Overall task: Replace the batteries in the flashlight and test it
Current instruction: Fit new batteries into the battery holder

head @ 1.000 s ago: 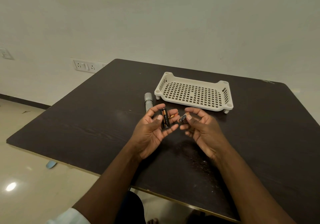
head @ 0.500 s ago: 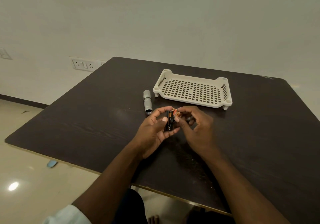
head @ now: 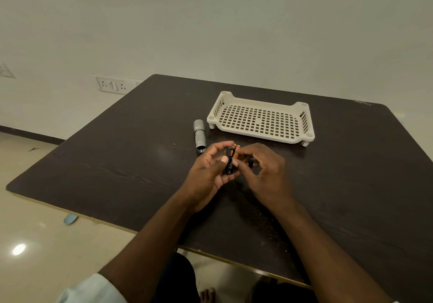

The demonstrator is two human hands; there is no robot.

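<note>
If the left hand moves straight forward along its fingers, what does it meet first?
Probably the cream perforated plastic tray: the left hand, holding black-and-orange batteries, points towards its near rim, though depth is unclear.

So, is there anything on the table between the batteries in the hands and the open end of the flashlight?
Nothing visible. The batteries, held in the left hand, are just right of the flashlight body, whose open end faces the person. Only bare table lies between. The tray sits further back.
</note>
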